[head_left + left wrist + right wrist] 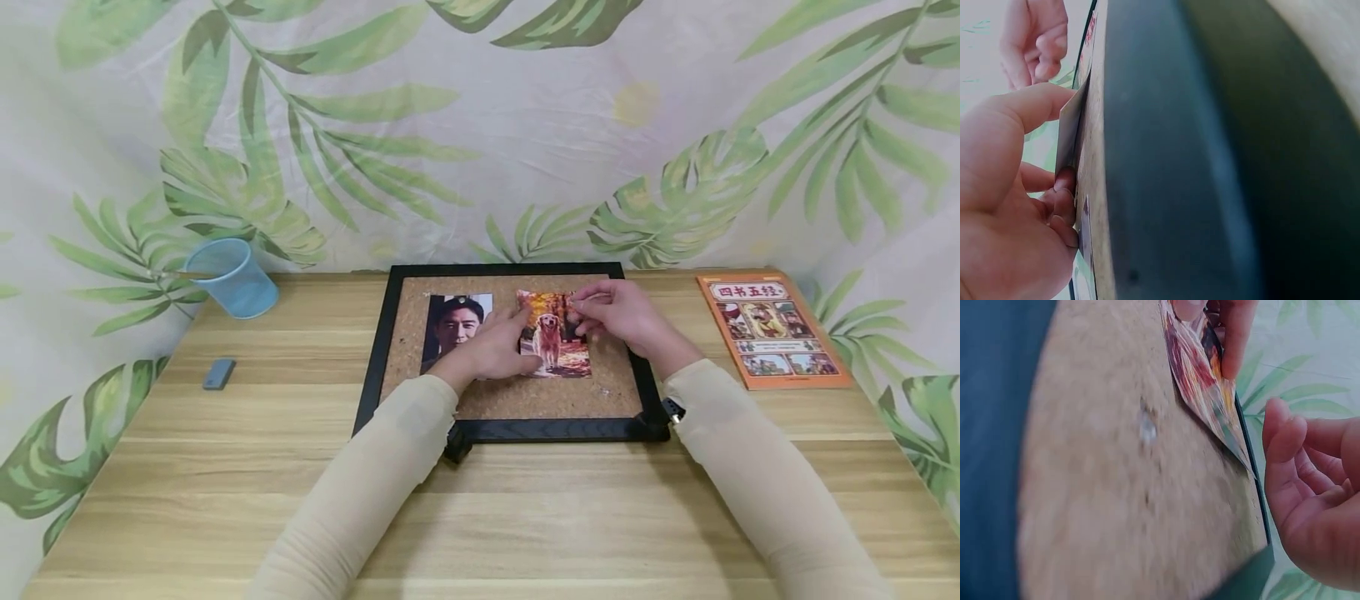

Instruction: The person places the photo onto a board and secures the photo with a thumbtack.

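My left hand [498, 346] holds a photo of a golden dog among autumn leaves [555, 337] over a black-framed cork board [510, 404]. In the left wrist view, my left thumb and fingers pinch the photo [1070, 131], partly raised off the cork. My right hand [618, 312] is beside the photo's upper right corner. In the right wrist view its thumb and index fingertips [1285, 440] meet, apart from the photo. A tiny clear piece seems to sit between them, too small to make out. A portrait photo [450, 325], partly covered by my left hand, lies on the cork.
Clear pushpins, one near the dog photo's lower right [1147, 428], stand in the cork. A blue mesh pen cup [243, 279] leans at the back left, with a small grey-blue block [218, 374] nearer. An orange book [776, 333] lies at right. A leaf-patterned cloth hangs behind.
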Available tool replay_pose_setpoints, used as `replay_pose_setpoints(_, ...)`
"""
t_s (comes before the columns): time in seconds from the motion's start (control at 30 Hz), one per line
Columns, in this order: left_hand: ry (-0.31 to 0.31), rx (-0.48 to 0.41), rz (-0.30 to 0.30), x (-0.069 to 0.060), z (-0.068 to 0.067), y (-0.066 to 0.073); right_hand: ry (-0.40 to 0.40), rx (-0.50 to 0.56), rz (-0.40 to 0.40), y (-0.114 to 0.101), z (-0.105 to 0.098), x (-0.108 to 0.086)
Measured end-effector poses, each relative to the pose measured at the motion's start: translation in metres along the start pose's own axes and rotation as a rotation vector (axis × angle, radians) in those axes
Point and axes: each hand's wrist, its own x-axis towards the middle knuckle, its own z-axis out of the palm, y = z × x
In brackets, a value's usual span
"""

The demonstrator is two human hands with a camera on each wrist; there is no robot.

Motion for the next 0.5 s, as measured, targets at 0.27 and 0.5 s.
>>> replay_pose_setpoints(0.27,-0.006,-0.037,-0.001,0.012,0.008,-0.012,-0.017,0.071,0.057,-0.002,0.011,0.026)
replay_pose_setpoints(0.5,0.004,0.000,0.003,0.009,0.007,-0.009,-0.007,0.108,0.077,0.000,0.018,0.044)
